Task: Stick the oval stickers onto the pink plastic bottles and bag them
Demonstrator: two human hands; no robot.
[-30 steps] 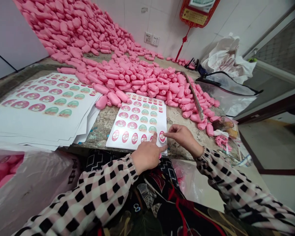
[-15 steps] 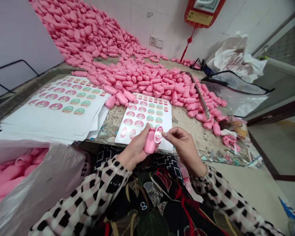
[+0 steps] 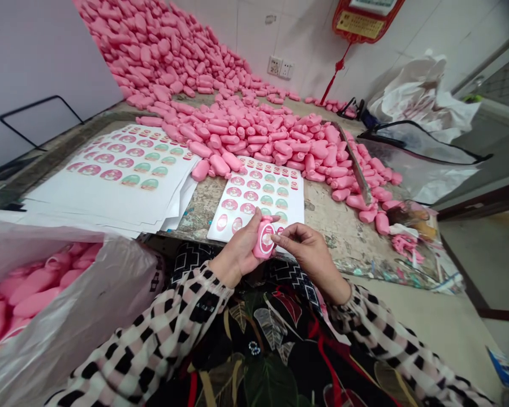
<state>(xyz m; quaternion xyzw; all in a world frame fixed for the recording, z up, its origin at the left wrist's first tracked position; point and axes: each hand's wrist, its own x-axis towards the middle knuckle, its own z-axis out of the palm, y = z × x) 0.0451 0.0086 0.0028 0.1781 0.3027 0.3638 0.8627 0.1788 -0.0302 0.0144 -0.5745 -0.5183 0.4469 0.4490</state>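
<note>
My left hand (image 3: 237, 252) is wrapped round a small pink plastic bottle (image 3: 262, 254), its neck pointing away from me. An oval pink sticker with a white rim (image 3: 264, 232) lies against the bottle's front face. Thumb and forefinger of my right hand (image 3: 311, 254) are pinched at the sticker's right side; the exact contact is partly hidden by the fingertips. Just beyond both hands, a white sheet of stickers (image 3: 296, 206) lies on the worktable, with pink and green labels in rows.
A big heap of pink bottles (image 3: 233, 127) covers the table's back. At left lies a stack of sticker sheets (image 3: 68, 195); below it stands a plastic bag (image 3: 123, 271) of pink bottles. A wooden strip (image 3: 354, 161) and a clear bag (image 3: 415, 164) are at right.
My right hand has brought the sticker left onto the bottle's front; before, it was held at the bottle's right side. The bottle's face is turned more towards me. The view has shifted slightly.
</note>
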